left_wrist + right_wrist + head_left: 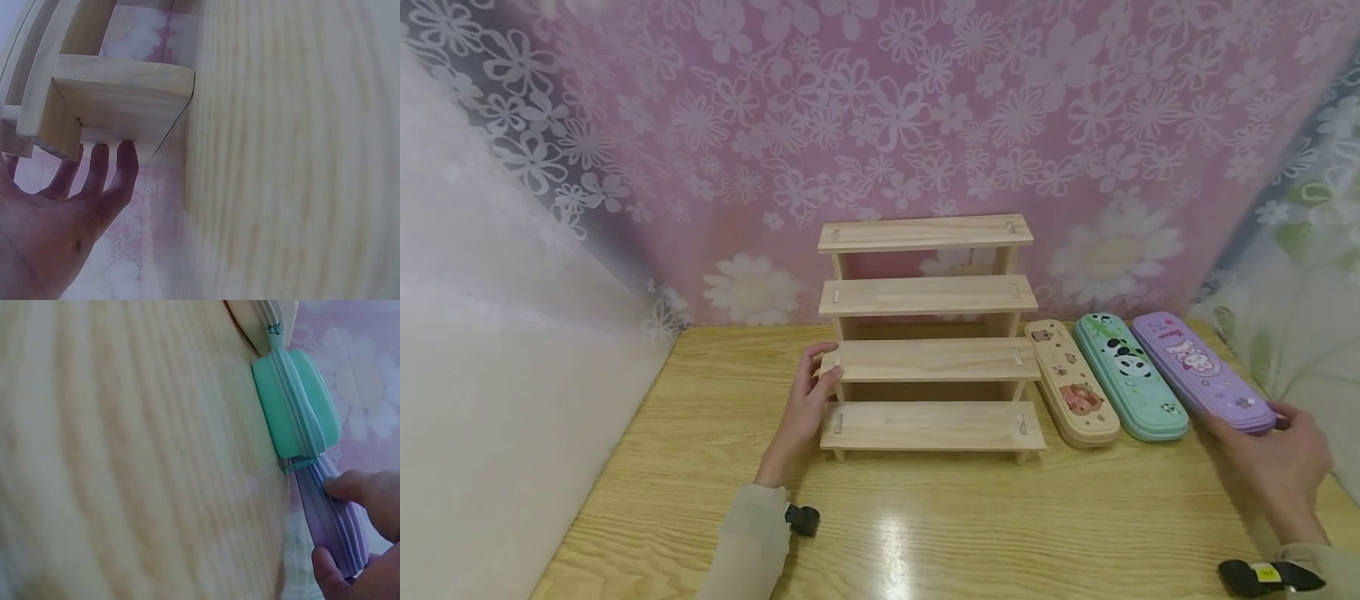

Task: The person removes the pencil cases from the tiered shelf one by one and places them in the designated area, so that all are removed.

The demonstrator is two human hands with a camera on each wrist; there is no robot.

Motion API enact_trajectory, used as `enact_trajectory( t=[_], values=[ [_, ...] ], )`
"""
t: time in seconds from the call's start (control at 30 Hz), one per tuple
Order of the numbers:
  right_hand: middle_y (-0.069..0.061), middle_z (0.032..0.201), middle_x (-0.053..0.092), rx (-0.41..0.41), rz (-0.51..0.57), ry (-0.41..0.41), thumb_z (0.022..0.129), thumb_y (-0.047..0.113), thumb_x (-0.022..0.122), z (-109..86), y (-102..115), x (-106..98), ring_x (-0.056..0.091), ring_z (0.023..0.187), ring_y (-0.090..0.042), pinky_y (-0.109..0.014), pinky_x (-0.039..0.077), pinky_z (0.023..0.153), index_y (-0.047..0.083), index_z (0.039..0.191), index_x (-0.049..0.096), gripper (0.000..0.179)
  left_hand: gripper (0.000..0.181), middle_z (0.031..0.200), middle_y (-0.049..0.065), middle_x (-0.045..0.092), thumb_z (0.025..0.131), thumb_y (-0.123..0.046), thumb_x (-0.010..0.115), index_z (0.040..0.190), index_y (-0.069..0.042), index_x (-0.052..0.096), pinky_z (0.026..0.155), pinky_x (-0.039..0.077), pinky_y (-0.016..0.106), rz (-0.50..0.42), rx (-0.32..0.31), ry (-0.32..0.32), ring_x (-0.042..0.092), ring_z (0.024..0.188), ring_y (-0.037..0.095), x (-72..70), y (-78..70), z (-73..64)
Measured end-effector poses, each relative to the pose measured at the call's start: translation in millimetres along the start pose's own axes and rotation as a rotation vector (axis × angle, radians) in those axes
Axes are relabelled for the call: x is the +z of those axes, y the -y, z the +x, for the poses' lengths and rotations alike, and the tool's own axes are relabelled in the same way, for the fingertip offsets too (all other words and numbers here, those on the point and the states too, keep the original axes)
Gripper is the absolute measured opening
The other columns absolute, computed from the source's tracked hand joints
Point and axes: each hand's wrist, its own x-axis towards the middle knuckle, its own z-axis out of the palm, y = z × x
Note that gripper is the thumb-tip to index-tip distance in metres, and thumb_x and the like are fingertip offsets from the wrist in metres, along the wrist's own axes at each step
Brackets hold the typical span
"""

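A stepped wooden display shelf (pixel 928 362) stands on the table with its several steps facing me. My left hand (pixel 808 400) holds the left end of a lower step, thumb at the front edge; in the left wrist view its fingertips (pixel 127 150) are up against the side panel. At the far right my right hand (pixel 1281 454) grips the near end of a purple pencil case (pixel 1206 371) with a cartoon print. Thumb and fingers lie on opposite sides of its zipped edge (pixel 334 515). A green panda pencil case (pixel 1131 375) lies just beside it.
Between the shelf and the green case lies a cream pencil case (pixel 1072 383) with bear pictures. A pink floral curtain (pixel 880 117) hangs behind the wood-grain table (pixel 700 467), and pale cloth (pixel 497 333) falls along the left side.
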Motion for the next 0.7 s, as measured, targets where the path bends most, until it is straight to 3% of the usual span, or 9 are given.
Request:
enact_trajectory(
  t=[0.13,0.27,0.37,0.47,0.6,0.7],
  values=[
    [-0.037,0.135,0.05,0.024,-0.013,0.006,0.081,0.043,0.082,1.4,-0.5,0.7,0.049,0.11,-0.046,-0.031,0.027,0.074,-0.009,0.15,0.038,0.097,0.036,0.128,0.015,0.054,0.107,-0.017,0.052,0.142,-0.02,0.048,0.084,0.056,0.039,-0.009,0.0,0.004,0.058,0.104,0.026,-0.5,-1.4,-0.1],
    [-0.039,0.138,0.047,0.047,-0.018,0.008,0.081,0.043,0.081,1.7,-0.6,1.6,0.045,0.12,-0.051,-0.047,0.034,0.087,-0.011,0.149,0.037,0.098,0.036,0.129,0.016,0.053,0.107,-0.018,0.052,0.143,-0.02,0.048,0.085,0.056,0.039,0.006,-0.005,0.002,0.057,0.106,0.028,-0.9,-1.9,-0.5],
    [-0.04,0.141,0.044,0.047,-0.011,0.009,0.082,0.042,0.08,1.0,-1.6,3.2,0.042,0.127,-0.053,-0.058,0.03,0.099,-0.012,0.148,0.037,0.096,0.037,0.13,0.016,0.054,0.106,-0.018,0.052,0.143,-0.02,0.048,0.086,0.056,0.041,0.011,-0.009,0.002,0.058,0.106,0.026,-1.4,-0.5,-0.7],
    [-0.038,0.143,0.046,0.049,-0.004,0.022,0.084,0.043,0.079,0.7,-1.0,3.7,0.045,0.126,-0.051,-0.048,0.033,0.09,-0.01,0.151,0.036,0.095,0.036,0.128,0.015,0.055,0.107,-0.017,0.052,0.143,-0.019,0.048,0.086,0.057,0.042,0.01,-0.008,-0.001,0.058,0.106,0.025,-1.7,0.9,-0.9],
    [-0.037,0.148,0.043,0.055,0.013,0.045,0.087,0.044,0.075,-1.3,3.3,1.7,0.046,0.124,-0.049,-0.032,0.027,0.077,-0.005,0.155,0.034,0.093,0.035,0.127,0.013,0.055,0.107,-0.018,0.051,0.142,-0.021,0.048,0.085,0.057,0.04,0.003,-0.003,-0.003,0.058,0.106,0.024,-1.8,1.6,-0.7],
    [-0.033,0.152,0.041,0.051,0.028,0.032,0.088,0.042,0.074,-5.0,7.7,0.1,0.046,0.119,-0.045,-0.028,0.026,0.075,-0.002,0.155,0.037,0.088,0.034,0.126,0.012,0.055,0.107,-0.017,0.051,0.14,-0.023,0.048,0.084,0.057,0.039,-0.001,0.001,-0.001,0.058,0.105,0.024,-1.5,1.4,-0.8]
  ],
)
